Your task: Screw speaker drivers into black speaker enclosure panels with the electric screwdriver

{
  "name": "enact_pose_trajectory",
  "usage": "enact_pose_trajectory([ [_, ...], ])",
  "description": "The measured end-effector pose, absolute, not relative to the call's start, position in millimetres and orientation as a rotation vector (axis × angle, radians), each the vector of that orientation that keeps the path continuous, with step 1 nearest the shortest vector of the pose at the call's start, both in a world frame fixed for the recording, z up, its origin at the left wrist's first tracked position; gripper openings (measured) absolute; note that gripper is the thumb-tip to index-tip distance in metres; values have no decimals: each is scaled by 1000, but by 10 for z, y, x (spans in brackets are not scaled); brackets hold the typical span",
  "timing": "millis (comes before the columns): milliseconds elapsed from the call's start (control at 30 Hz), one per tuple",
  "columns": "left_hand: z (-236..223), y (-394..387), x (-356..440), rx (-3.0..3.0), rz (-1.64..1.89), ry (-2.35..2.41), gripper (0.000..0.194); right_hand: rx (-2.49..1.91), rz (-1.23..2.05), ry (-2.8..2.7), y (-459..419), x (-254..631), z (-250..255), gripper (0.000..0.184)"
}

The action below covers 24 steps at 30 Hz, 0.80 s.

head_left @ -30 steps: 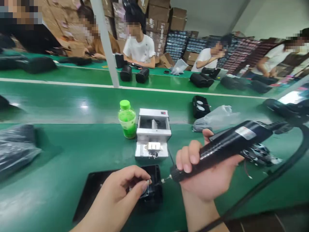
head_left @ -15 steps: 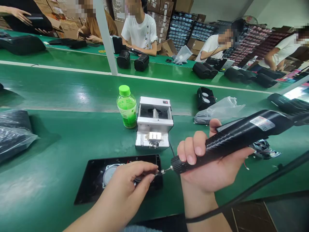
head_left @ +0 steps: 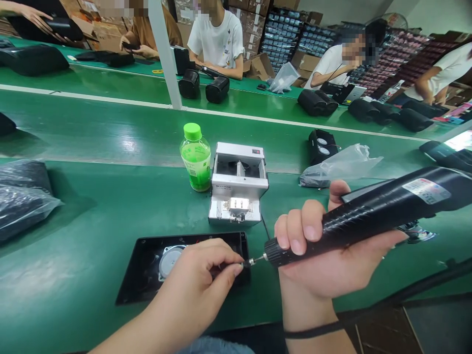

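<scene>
Workers are sitting along a second green assembly line while a person at the near green workbench [head_left: 73, 275] is working beside a metal screw feeder [head_left: 238, 187] and a green-capped bottle [head_left: 195, 157]. A black speaker housing [head_left: 127, 295] is lying hollow side up on the bench in front of the feeder, a round speaker driver [head_left: 170, 261] showing inside. The right hand [head_left: 313, 260] is gripping a black electric screwdriver [head_left: 383, 211], its bit [head_left: 254, 262] just beside the left hand [head_left: 195, 275], whose pinched fingertips [head_left: 232, 268] are closing on something too small to make out.
</scene>
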<state>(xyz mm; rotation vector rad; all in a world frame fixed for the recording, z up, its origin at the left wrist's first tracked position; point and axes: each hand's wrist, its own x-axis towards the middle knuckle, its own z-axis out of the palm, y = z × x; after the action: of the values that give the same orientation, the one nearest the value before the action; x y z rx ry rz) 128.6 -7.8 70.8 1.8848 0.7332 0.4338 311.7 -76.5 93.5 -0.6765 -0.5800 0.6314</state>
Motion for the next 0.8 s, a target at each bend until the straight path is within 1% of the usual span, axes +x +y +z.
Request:
enact_pose_trajectory([
  [133,718,-102,1295,1861,457,729,23,-698,618,-577,-767,3103,943,63],
  [300,747,-54,1256,1828,370,732,26,-660,635,-587,-741,3094,932,63],
  [533,847,53,1212,1903,260,722,23,-641,637,-604,-714,3079,910,63],
  [633,923,99,1226,1995,179,665,23,-622,637,-622,-706,3082,901,59],
  [800,1012,195,1254,2077,75,586,19,-611,629,-604,-687,3063,914,60],
])
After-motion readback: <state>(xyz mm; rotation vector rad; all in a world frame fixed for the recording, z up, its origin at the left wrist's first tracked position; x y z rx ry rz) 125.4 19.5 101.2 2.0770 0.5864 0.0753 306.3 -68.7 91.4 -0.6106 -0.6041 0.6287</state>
